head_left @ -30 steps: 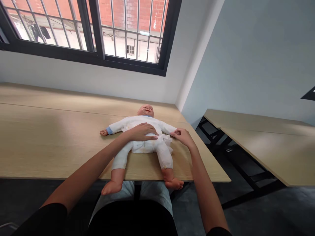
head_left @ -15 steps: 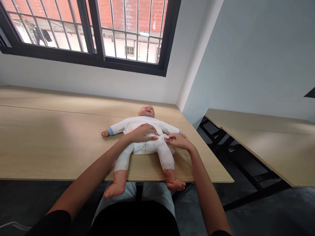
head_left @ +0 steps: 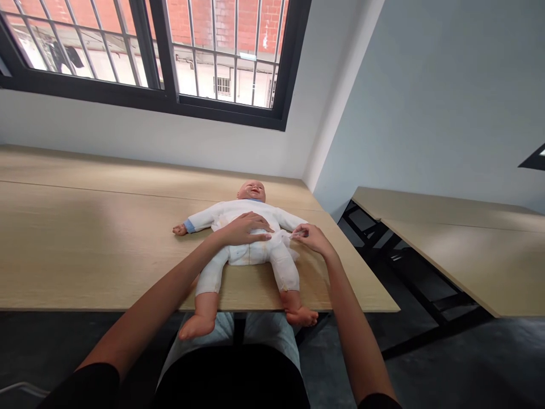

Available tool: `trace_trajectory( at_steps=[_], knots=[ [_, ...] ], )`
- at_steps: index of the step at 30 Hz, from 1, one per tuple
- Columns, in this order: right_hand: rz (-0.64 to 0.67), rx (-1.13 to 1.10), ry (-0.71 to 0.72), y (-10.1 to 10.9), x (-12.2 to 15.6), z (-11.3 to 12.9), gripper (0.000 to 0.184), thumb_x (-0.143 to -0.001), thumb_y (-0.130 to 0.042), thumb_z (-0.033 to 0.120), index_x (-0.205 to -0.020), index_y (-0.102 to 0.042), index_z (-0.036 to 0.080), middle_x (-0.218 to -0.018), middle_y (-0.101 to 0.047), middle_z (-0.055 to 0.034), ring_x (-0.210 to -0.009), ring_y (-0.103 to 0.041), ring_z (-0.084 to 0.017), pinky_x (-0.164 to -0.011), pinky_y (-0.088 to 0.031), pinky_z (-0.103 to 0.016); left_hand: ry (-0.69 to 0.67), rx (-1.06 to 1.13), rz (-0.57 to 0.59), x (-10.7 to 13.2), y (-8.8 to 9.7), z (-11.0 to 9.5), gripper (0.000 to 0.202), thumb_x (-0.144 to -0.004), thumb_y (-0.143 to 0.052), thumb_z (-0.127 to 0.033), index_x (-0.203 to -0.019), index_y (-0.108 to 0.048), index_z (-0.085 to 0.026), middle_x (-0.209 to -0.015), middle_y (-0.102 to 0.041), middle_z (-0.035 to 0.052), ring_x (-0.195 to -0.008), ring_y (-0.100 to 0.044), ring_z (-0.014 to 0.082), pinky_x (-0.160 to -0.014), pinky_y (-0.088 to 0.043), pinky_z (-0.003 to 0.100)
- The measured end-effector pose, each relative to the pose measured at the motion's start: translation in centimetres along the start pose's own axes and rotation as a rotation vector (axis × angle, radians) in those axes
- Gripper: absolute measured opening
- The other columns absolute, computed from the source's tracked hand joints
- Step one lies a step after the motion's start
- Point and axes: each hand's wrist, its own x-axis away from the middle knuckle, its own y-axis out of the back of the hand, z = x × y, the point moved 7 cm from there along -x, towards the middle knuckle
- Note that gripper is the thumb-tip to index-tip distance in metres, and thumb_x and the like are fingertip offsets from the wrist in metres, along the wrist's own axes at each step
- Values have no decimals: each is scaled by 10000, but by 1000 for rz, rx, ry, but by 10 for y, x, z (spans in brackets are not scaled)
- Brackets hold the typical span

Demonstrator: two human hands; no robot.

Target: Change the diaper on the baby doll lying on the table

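A baby doll (head_left: 210,274) in a white outfit with blue trim lies on its back on the wooden table (head_left: 106,244), feet over the front edge. Around its hips is a white diaper (head_left: 244,255) with a thin yellowish line down the front. My left hand (head_left: 249,228) rests flat across the doll's belly, fingers extended over the diaper's upper edge. At the doll's hip on the right, my right hand (head_left: 310,236) pinches the thin, whitish side of the diaper, drawn out from the body. The fingertips partly hide what they grip.
A second wooden table (head_left: 451,238) on black legs stands to the right, across a gap. Behind the doll are a white wall and a barred window (head_left: 225,57). My lap is just below the front edge.
My right hand has moved slightly outward, to the right, stretching the diaper's side away from the hip. My left hand keeps its place on the belly. The view has shifted a little.
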Motion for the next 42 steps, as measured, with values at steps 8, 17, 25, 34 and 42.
trace_trajectory(
  at_steps=[8, 17, 25, 34, 42],
  knots=[
    [-216, -388, -20, 15, -3, 15, 333, -721, -677, 482, -840, -659, 171, -804, -693, -72, -743, -638, -206, -715, -523, -336, 45, -29, 7, -1, 1, 1, 411, -857, -620, -577, -1129, -708, -282, -1344, -598, 45, -1298, -472, 286, -1121, -301, 420],
    [-52, -597, 36, -5, -6, 86, 463, -683, -754, 395, -985, -453, 216, -675, -620, 44, -627, -623, -161, -607, -497, -273, 152, -40, 31, -8, -7, 9, 619, -762, -672, -645, -1221, -578, -239, -1329, -604, 61, -1320, -474, 295, -1182, -198, 467],
    [39, -257, 24, -47, -17, 117, 350, -706, -689, 189, -960, -450, 212, -630, -651, 57, -648, -666, -189, -600, -456, -259, 236, 121, -64, -8, -7, 16, 772, -655, -772, -594, -1247, -486, -187, -1300, -600, 104, -1282, -514, 329, -1166, -244, 487],
    [-56, -585, 97, -30, -1, 109, 272, -934, -473, 392, -1135, -423, 215, -1038, -718, -92, -894, -716, -186, -813, -582, -342, 55, 502, -294, 11, 19, 25, 434, -735, -781, -409, -1079, -661, -174, -1173, -677, 86, -1142, -603, 247, -1027, -439, 394],
    [18, -269, 240, -34, 7, 113, 253, -906, -480, 278, -1145, -501, 199, -1003, -730, -87, -1005, -687, -229, -896, -529, -394, -18, 234, -276, 34, 23, 17, 145, -863, -680, -351, -870, -749, -223, -1136, -681, 74, -1163, -568, 242, -1001, -446, 396]
  ],
)
